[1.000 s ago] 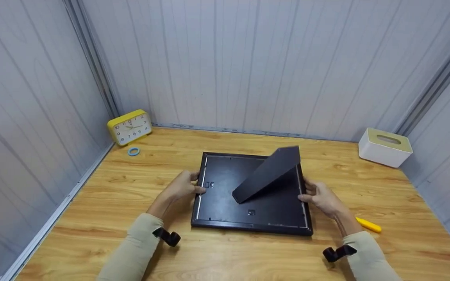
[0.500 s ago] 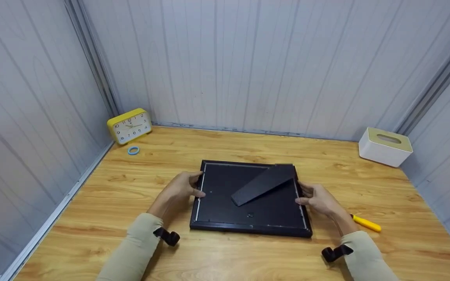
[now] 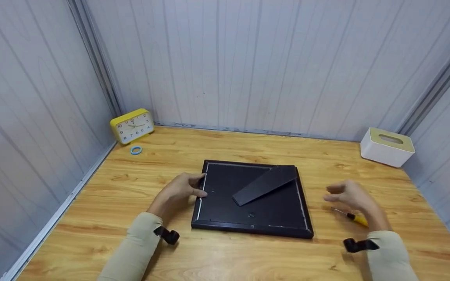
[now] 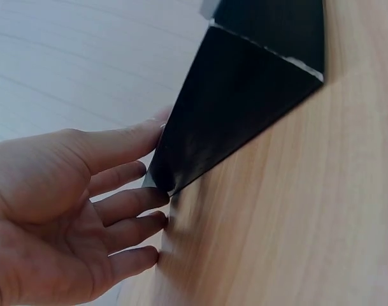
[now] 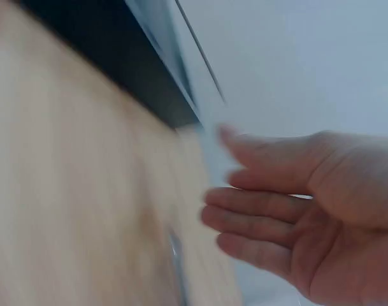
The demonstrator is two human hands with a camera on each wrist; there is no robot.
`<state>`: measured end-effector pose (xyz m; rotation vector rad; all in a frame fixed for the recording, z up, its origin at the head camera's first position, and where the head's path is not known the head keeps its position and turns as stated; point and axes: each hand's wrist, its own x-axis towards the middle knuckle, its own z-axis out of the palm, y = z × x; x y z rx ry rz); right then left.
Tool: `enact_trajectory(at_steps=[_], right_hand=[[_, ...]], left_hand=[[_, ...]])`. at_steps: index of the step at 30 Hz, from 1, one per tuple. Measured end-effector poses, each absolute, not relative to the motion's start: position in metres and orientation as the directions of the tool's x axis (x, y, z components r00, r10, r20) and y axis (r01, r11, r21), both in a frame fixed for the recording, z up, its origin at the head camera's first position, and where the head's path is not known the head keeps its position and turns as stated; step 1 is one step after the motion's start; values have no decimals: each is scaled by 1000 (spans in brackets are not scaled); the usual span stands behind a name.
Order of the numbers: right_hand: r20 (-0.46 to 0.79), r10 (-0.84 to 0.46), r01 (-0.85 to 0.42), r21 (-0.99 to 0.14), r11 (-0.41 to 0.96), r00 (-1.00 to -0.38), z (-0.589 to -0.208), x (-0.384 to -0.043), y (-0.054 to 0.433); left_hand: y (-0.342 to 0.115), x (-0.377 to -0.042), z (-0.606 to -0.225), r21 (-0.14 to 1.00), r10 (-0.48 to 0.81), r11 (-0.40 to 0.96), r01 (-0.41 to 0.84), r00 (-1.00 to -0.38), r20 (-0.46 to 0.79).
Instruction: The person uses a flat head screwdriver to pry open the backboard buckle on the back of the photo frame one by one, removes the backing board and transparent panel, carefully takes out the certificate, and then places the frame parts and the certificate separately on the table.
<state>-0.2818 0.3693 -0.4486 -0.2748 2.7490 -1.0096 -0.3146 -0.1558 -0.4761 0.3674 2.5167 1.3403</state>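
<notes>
A black picture frame (image 3: 225, 210) lies face down on the table, its support leg (image 3: 266, 185) folded down almost flat across the backing. My left hand (image 3: 180, 189) holds the frame's left edge, thumb on top and fingers against the side; the left wrist view shows the fingertips at the frame (image 4: 232, 102). To the right, my right hand (image 3: 350, 193) is off the frame, its fingers loosely extended around nothing and blurred in the right wrist view. Just below that hand lies a screwdriver (image 3: 359, 219) with a yellow handle and thin metal shaft, its handle end partly hidden by the wrist.
A yellow alarm clock (image 3: 134, 127) stands at the back left, with a light blue ring (image 3: 136, 150) in front of it. At the back right sits a white tissue box (image 3: 387, 150) with a tan top. Panel walls (image 3: 229, 70) enclose the table's back and sides.
The frame has been lowered flat and its raised leg has dropped onto the backing. My right hand has let go and moved right, over the screwdriver. The left hand stays at its edge.
</notes>
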Motion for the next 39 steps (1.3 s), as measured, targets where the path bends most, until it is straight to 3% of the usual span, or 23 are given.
enact_trajectory(at_steps=[8, 12, 15, 20, 27, 32, 39], right_hand=[[-205, -379, -161, -655, 738, -903, -460, -269, 447], [-286, -391, -64, -732, 678, -875, -461, -258, 468], [-319, -389, -22, -749, 662, -865, -462, -254, 473], [-266, -400, -109, -701, 705, -877, -465, -261, 465], [-318, -351, 12, -756, 655, -881, -466, -255, 468], [-201, -373, -89, -770, 632, -906, -459, -262, 458], [89, -256, -232, -760, 607, -963, -446, -268, 430]], left_hand=[[-155, -312, -475, 896, 365, 443, 28, -918, -153], [-156, -312, -474, 905, 384, 424, 34, -912, -145], [-158, -312, -475, 909, 397, 415, 38, -906, -144], [-165, -314, -477, 896, 404, 440, 51, -903, -147], [-170, -315, -481, 900, 428, 434, 29, -886, -178], [-170, -316, -481, 911, 426, 413, 6, -885, -188], [-168, -319, -482, 934, 431, 357, -30, -882, -193]])
